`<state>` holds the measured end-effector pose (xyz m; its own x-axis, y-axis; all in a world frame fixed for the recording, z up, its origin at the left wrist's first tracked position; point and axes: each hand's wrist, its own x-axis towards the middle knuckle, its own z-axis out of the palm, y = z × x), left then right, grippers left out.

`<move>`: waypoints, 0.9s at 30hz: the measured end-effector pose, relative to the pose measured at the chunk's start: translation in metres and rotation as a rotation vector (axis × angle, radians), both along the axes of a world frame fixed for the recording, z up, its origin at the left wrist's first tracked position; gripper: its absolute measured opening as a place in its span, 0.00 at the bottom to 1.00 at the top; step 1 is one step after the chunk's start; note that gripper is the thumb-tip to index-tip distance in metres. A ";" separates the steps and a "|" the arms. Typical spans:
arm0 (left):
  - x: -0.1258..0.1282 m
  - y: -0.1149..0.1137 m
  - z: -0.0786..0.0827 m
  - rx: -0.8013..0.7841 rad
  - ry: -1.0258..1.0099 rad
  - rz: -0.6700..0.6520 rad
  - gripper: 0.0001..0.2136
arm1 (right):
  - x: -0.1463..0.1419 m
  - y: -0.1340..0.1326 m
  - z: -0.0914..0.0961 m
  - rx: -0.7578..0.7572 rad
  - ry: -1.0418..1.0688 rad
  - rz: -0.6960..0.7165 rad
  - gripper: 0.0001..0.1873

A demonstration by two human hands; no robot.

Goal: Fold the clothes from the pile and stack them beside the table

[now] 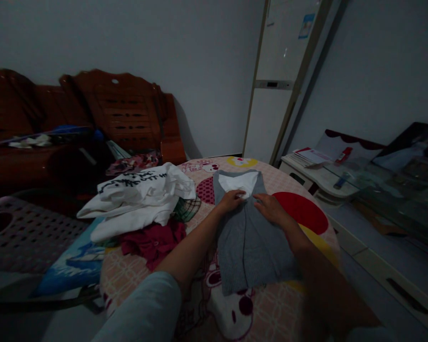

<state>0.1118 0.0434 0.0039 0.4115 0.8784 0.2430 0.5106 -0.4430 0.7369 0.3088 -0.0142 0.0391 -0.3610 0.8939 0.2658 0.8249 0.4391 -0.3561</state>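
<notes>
A grey knitted vest [251, 247] with a white collar insert [243, 182] lies flat on the round table's patterned pink cloth [271, 313]. My left hand [231, 199] rests on the vest near its neckline, fingers bent and pressing at the white part. Beside it my right hand [272, 208] lies flat on the vest's chest, its fingers stretched toward the left hand. Both forearms reach in from the bottom of the view.
A heap of clothes sits at the table's left: a white printed shirt [142, 194], a dark red garment [153, 242], a plaid piece [186, 209]. A wooden bench [128, 114] stands behind, a perforated plastic stool [24, 232] at left, a glass-topped cabinet [345, 183] at right.
</notes>
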 end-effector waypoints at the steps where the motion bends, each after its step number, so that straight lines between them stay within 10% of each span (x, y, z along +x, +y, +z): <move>1: 0.000 0.002 -0.001 -0.016 -0.043 -0.025 0.18 | -0.001 0.012 -0.006 0.019 0.008 -0.018 0.21; 9: 0.003 -0.010 0.011 -0.154 -0.140 0.013 0.13 | -0.003 0.043 -0.063 0.012 0.092 -0.002 0.35; 20: -0.003 -0.015 0.005 -0.267 0.012 0.208 0.09 | -0.016 0.028 -0.058 -0.020 -0.247 -0.023 0.36; 27: 0.001 -0.010 0.006 0.142 -0.014 0.260 0.08 | -0.020 0.025 -0.055 -0.047 -0.270 -0.049 0.36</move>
<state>0.1131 0.0338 0.0095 0.1731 0.9107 0.3751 0.6107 -0.3980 0.6845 0.2891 0.0111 -0.0160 -0.3692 0.9210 0.1242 0.9125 0.3846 -0.1394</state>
